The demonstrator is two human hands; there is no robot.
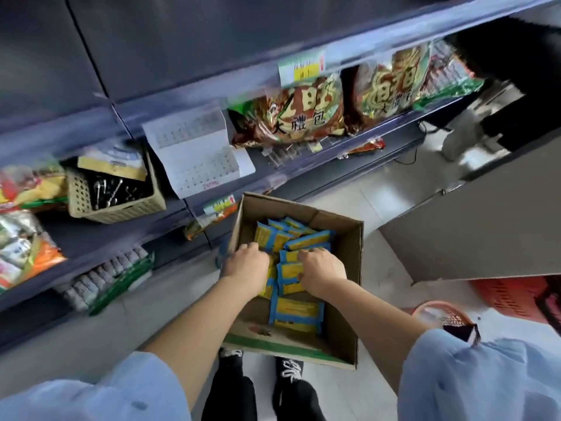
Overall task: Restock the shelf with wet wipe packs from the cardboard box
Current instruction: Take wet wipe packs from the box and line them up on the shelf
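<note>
The cardboard box (346, 268) is sitting open on the floor (91, 329) just past the shoes (291, 367), with blue-and-yellow wet wipe packs (297, 314) lying heaped inside. The right grip (321, 270) is pinching a pack between curled fingers and thumb. The left grip (246, 262) is curling over the packs — I cannot tell whether it is holding one. Beyond, the shelf (100, 235) is carrying a basket (121, 208) and snack bags (303, 113).

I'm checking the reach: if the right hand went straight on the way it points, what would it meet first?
The wet wipe packs in the cardboard box, lying just ahead of the right hand; it probably touches them already.
</note>
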